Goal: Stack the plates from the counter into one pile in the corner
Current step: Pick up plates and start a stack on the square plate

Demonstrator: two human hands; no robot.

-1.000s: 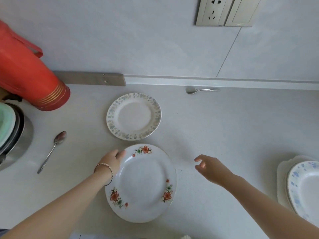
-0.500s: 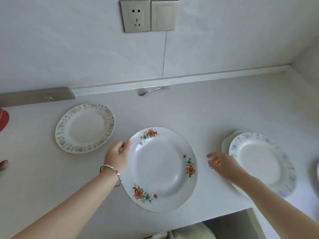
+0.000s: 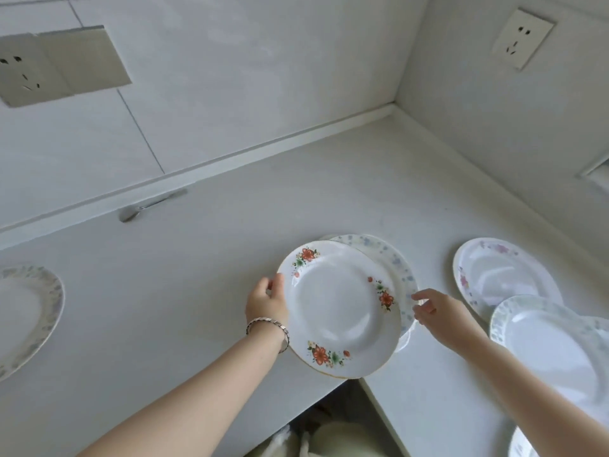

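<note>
My left hand [image 3: 267, 300] grips the left rim of a white plate with red flowers [image 3: 339, 308], held over a blue-speckled plate [image 3: 400, 268] that rests on the counter [image 3: 184, 285]. The flowered plate covers most of the speckled one. My right hand [image 3: 435, 311] hovers at the right edge of both plates, fingers apart, holding nothing. Further right lie a plate with pink flowers [image 3: 501, 278] and a green-rimmed plate [image 3: 553, 344]. Another blue-rimmed plate [image 3: 23, 315] sits at the far left. The counter's corner [image 3: 392, 110] is bare.
A metal spoon [image 3: 148, 206] lies against the back wall ledge. The counter's inner front edge [image 3: 356, 380] cuts in just under the held plate. Part of one more plate [image 3: 520, 446] shows at the bottom right. Wall sockets [image 3: 524, 37] are above.
My left hand has carried the flowered plate rightward, from open counter to above the blue-speckled plate. My right hand stays near that plate's edge. The view has swung right, showing the corner.
</note>
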